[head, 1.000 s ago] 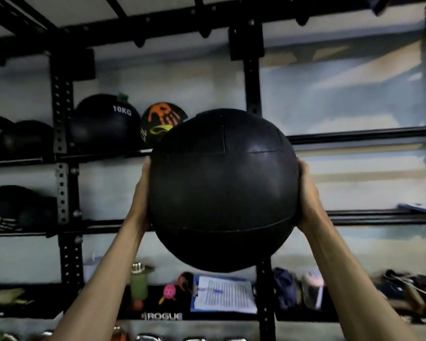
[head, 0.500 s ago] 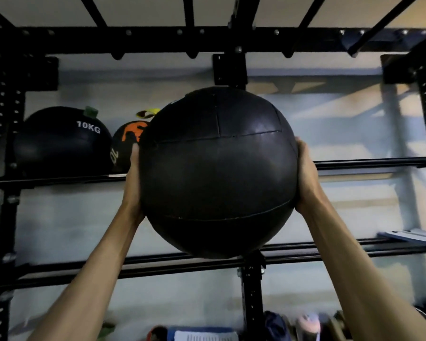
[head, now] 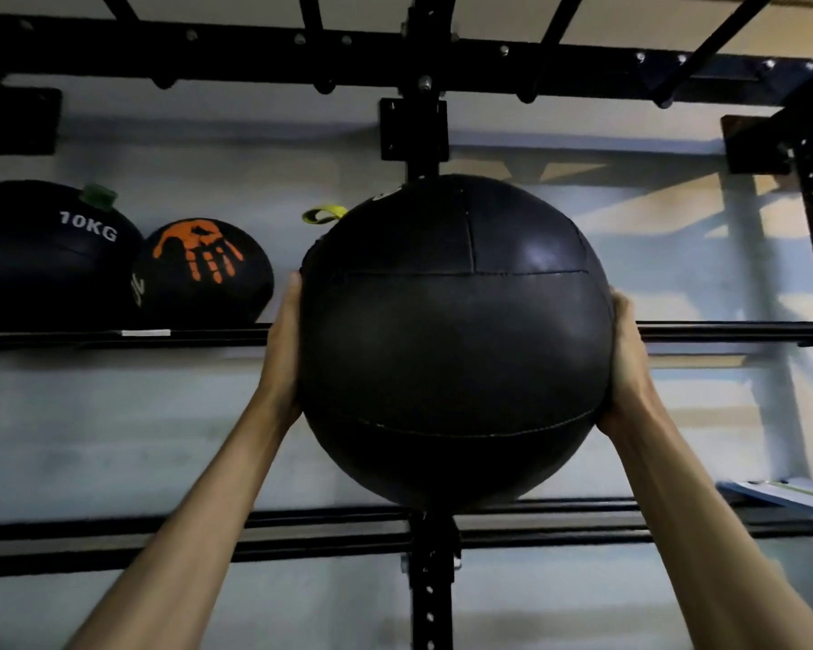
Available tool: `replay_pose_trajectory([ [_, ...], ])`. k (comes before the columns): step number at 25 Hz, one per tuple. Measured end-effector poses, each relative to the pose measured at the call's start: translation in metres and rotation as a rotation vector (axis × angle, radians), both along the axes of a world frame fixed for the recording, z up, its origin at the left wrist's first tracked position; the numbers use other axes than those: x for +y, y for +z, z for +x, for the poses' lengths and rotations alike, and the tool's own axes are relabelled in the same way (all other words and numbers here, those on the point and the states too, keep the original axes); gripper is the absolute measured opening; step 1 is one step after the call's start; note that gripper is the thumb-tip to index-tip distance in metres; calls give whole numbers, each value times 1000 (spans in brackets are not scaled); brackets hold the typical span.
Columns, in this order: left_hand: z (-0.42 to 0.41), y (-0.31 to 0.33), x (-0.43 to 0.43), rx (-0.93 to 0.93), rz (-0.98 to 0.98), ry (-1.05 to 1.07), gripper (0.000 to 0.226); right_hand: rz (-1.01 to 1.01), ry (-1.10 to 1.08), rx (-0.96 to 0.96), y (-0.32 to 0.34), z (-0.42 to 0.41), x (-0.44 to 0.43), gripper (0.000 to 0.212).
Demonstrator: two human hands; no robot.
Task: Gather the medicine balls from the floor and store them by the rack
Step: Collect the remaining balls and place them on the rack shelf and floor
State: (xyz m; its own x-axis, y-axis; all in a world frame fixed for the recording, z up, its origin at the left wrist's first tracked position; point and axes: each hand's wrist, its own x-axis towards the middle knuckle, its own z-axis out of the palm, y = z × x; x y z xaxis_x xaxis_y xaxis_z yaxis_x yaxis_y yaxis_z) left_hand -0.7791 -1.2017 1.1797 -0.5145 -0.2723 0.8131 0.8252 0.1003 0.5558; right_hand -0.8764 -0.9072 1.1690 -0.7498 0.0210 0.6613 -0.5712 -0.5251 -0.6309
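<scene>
Medicine ball (head: 456,349): round, matte black, stitched leather-like panels. Left hand (head: 282,349) and right hand (head: 627,363), apart, press flat on its opposite sides, holding it before the steel rack upright (head: 430,593), level with the upper shelf rail (head: 723,331).

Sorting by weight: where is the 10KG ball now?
Head view, far left: the 10KG ball sits on the upper rail, beside the handprint ball on its right.
</scene>
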Motion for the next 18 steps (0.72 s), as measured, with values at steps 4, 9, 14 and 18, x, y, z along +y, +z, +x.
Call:
replay_pose_trajectory([
  [4,-63,18,59,0,197,153,43,-4,44,40,16,-67,46,40],
  [9,-122,36,100,68,161,160,53,-10,67,83,46,-141,88,42],
  [14,-167,70,116,124,27,196,63,-40,105,104,79,-191,109,32],
  [18,-203,113,112,129,-23,199,65,-89,119,171,115,-228,110,34],
])
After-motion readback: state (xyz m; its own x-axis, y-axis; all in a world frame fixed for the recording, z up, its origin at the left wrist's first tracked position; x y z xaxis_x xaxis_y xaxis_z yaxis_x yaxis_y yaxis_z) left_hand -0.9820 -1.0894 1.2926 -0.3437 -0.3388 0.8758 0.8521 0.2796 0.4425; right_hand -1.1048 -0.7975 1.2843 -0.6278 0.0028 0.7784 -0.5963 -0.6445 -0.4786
